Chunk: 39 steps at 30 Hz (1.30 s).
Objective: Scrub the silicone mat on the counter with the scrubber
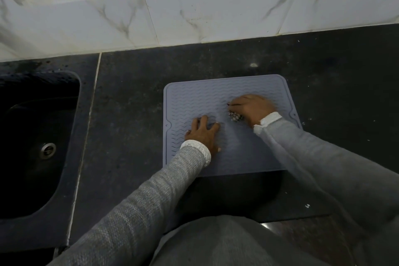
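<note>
Left hand (203, 134) flat on mat (216, 95); right hand (252, 108) clutches scrubber (235, 117).

Right hand (251, 109) presses scrubber (235, 117) onto mat (194, 95).

Dim light, dark stone counter (323, 67), black sink (32, 136) at left, white marbled wall tiles (216, 17) behind.

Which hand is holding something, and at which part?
The right hand grips the scrubber from above; only its near end shows. The left hand holds nothing; it lies flat on the silicone mat.
</note>
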Available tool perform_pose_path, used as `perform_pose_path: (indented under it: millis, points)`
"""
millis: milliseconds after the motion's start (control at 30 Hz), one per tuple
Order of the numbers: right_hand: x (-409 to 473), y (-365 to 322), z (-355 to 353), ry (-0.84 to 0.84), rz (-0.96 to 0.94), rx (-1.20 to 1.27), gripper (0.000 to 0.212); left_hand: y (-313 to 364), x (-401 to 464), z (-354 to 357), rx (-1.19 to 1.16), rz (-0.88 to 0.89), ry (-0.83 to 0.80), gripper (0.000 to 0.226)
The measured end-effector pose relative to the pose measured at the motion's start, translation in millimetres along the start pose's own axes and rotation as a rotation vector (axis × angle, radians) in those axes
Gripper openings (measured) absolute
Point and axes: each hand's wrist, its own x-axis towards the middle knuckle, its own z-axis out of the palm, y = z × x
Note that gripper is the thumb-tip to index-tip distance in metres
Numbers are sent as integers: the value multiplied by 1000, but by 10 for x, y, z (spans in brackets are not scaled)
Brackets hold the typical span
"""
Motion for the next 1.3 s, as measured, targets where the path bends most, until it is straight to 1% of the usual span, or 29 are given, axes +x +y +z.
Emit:
perform_pose_path:
  millis: [67, 167, 233, 300, 333, 433, 467, 533, 600, 667, 733, 833, 967, 1033, 1067, 1133, 1233, 1300]
  points:
    - [136, -223, -8, 34, -51, 18, 46, 7, 0, -3, -6, -6, 8, 78]
    - [232, -380, 22, 3, -139, -76, 44, 3, 2, 14, 7, -4, 39, 78]
    - [157, -248, 58, -17, -102, -44, 42, -15, 11, 29, 14, 1, 38, 78]
    - [-6, -8, 90, -44, 3, 46, 43, -30, 20, 44, 12, 6, 26, 79]
    - [-92, 120, 107, -47, 35, 41, 43, -36, 24, 47, 13, 9, 27, 79]
    - [-256, 379, 104, -88, 33, -108, 47, -36, 33, 45, 13, 11, 19, 79]
    - [-254, 394, 86, -89, 34, -124, 49, -32, 37, 46, 13, 10, 16, 79]
    - [-186, 293, 23, -34, 45, -65, 48, -22, 41, 51, 11, 6, 18, 79]
    - [-48, 51, -11, 25, 2, -1, 47, -14, 43, 53, 11, 0, 26, 79]
    - [106, -235, -19, 21, -79, -13, 45, -10, 45, 51, 18, -1, 29, 79]
    - [208, -367, 23, 10, -132, -49, 42, -12, 50, 61, 19, -3, 37, 79]
    - [120, -154, 51, -48, -71, 11, 42, -37, 43, 87, 14, 0, 45, 80]
    - [-163, 297, 117, -44, 0, -62, 45, -53, 51, 100, 11, 13, 40, 80]
    - [-179, 349, 103, -62, 14, -118, 49, -47, 50, 91, 20, 15, 30, 80]
    - [-155, 320, 82, -63, 31, -113, 49, -44, 51, 91, 20, 14, 28, 80]
    - [-66, 179, 41, -23, 35, -27, 48, -39, 54, 85, 16, 11, 31, 79]
    - [111, -221, 23, 26, -83, 25, 46, -30, 54, 80, 10, 5, 44, 77]
    - [206, -415, 39, -10, -128, 33, 43, -29, 46, 88, 16, 9, 65, 77]
